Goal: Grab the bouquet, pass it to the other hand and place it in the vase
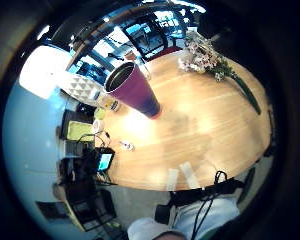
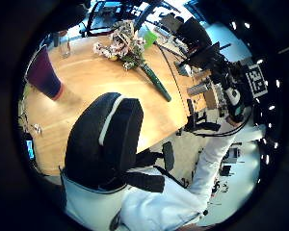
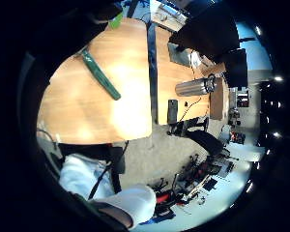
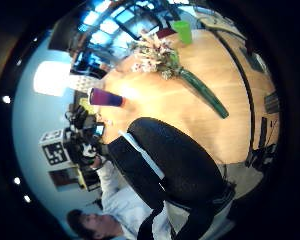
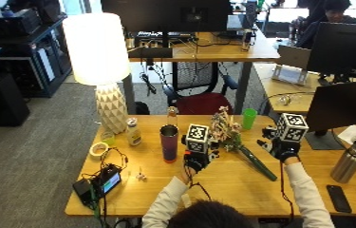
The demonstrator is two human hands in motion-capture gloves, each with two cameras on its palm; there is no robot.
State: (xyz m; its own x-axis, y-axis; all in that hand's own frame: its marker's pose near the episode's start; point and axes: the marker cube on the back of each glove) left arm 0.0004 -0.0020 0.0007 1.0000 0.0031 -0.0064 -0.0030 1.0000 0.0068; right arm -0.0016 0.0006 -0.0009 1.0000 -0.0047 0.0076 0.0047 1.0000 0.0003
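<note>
— Where is your bouquet (image 5: pixel 231 135) right now?

— It lies flat on the wooden counter (image 5: pixel 240 183), blossoms toward the far edge near the green cup (image 5: pixel 248 118), its dark green wrapped stems (image 5: pixel 257 163) running diagonally toward your right forearm. Neither of your hands touches it.

— And the vase (image 5: pixel 169 143)?

— Your purple vase stands upright on the counter, to the left of the bouquet, apart from it. A clear glass bottle (image 5: pixel 173 116) stands just behind it.

— What about my left hand (image 5: pixel 196 161)?

— You hold it raised above the counter between vase and bouquet. Its grip holds nothing, but I cannot tell whether your fingers are straight or curled.

— My right hand (image 5: pixel 283 149)?

— It hovers to the right of the bouquet, above the stem end, touching nothing. I cannot tell how its grip stands either.

— Anything else near you?

— A steel flask (image 5: pixel 348 162) and a dark phone (image 5: pixel 337 194) sit at the far right of the counter; a white lamp (image 5: pixel 101 61) stands at the left.
</note>
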